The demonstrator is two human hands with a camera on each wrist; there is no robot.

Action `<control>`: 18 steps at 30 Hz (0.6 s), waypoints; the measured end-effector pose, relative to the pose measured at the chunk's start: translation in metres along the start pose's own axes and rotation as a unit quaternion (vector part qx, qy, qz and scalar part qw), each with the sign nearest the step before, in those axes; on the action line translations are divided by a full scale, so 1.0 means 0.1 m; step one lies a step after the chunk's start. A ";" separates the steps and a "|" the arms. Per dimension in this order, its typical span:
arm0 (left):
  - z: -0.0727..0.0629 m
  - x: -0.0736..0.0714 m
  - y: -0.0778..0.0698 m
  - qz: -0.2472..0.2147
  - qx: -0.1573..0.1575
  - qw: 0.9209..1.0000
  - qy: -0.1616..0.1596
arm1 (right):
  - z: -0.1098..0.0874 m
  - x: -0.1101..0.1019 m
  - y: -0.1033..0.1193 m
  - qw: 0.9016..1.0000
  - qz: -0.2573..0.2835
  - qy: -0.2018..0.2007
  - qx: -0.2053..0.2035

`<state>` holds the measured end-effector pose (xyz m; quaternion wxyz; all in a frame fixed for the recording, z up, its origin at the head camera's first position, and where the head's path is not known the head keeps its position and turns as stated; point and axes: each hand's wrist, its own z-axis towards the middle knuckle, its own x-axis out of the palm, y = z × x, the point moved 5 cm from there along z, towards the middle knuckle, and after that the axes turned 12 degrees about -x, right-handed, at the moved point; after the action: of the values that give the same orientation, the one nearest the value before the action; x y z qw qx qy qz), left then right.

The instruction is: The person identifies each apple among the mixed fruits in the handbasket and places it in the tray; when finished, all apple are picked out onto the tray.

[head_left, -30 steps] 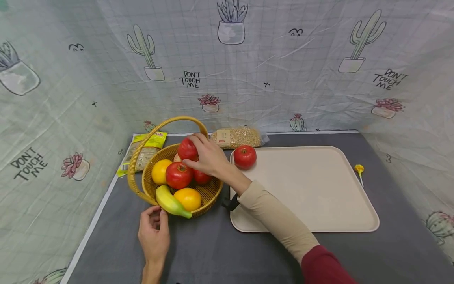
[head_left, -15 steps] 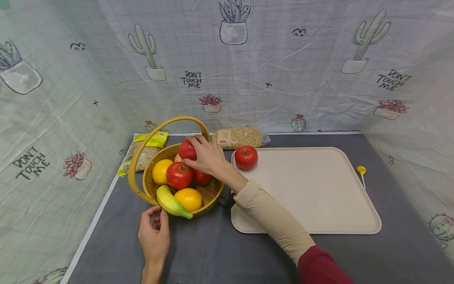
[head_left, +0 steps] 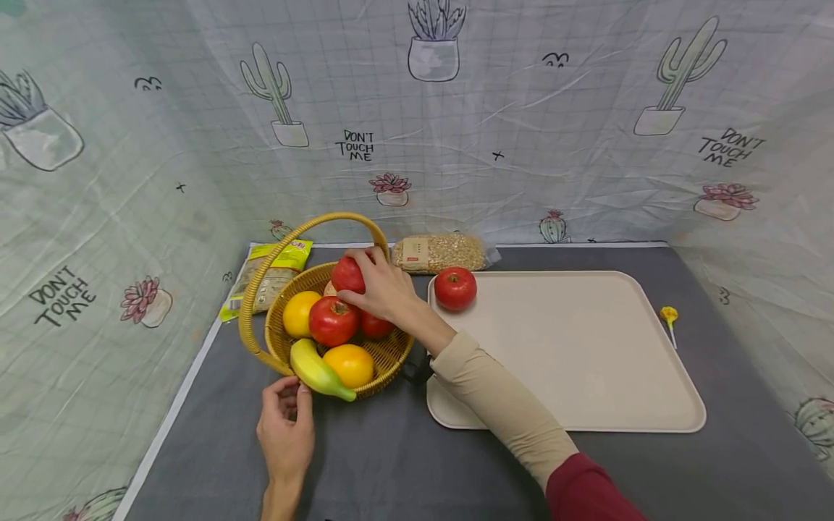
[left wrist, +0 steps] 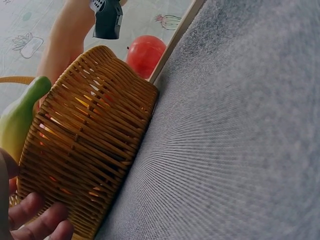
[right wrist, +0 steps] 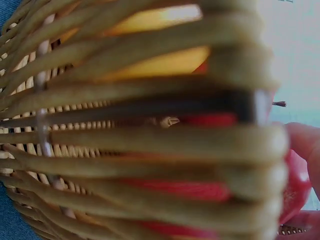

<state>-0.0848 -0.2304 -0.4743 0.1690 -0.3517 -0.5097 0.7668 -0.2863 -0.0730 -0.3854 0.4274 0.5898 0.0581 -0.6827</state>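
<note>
A wicker basket (head_left: 392, 356) with a tall handle holds fruit. My right hand (head_left: 389, 293) reaches over its far side and grips a red apple (head_left: 347, 276), fingers over the top and thumb below. Beneath that hand lie two more red fruits, the nearer one (head_left: 334, 322) in full view. Two orange-yellow fruits and a banana (head_left: 321, 373) fill the near side, the banana lying over the rim. My left hand (head_left: 287, 434) pinches the basket's near rim beside the banana. The left wrist view has its fingers (left wrist: 45, 220) against the woven wall.
A beige tray (head_left: 560, 354) lies right of the basket, with a red fruit (head_left: 455, 288) at its far-left corner. Behind are a clear bag of grain (head_left: 449, 252) and a yellow packet (head_left: 267, 282). A lollipop (head_left: 668, 314) lies right of the tray.
The head view has shifted slightly, so everything sits a little further right. Both hands keep their places at the basket, and the right hand stays around the apple.
</note>
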 end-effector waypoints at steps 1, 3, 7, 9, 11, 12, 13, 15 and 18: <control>0.00 0.00 0.00 -0.001 0.000 1.000 0.001 | 0.00 0.00 0.00 1.000 0.002 -0.005 -0.001; 0.00 0.00 0.00 -0.001 0.000 1.000 0.002 | 0.00 0.00 0.00 1.000 0.007 -0.012 -0.004; 0.00 0.01 -0.01 0.000 0.000 1.000 0.004 | -0.01 -0.01 -0.01 1.000 0.013 -0.021 -0.011; 0.00 0.01 -0.01 0.002 0.000 1.000 0.004 | -0.02 -0.01 -0.02 1.000 0.016 -0.022 -0.012; 0.00 0.02 -0.01 0.003 0.002 1.000 0.004 | -0.03 0.00 -0.03 0.999 0.022 -0.026 -0.011; 0.00 0.02 -0.02 0.003 0.002 1.000 0.003 | -0.04 0.00 -0.03 0.999 0.025 -0.029 -0.011; 0.00 0.02 -0.02 0.002 0.002 1.000 0.004 | -0.05 0.00 -0.04 0.999 0.030 -0.032 -0.011; 0.00 0.02 -0.01 0.002 0.003 1.000 0.004 | -0.07 -0.01 -0.04 0.998 0.043 -0.040 -0.013; -0.01 0.01 -0.01 0.002 0.004 1.000 0.003 | -0.11 -0.02 -0.03 0.997 0.062 -0.052 -0.022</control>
<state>-0.0851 -0.2288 -0.4735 0.1700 -0.3543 -0.5052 0.7683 -0.2805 -0.0638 -0.3882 0.4838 0.5470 0.0142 -0.6830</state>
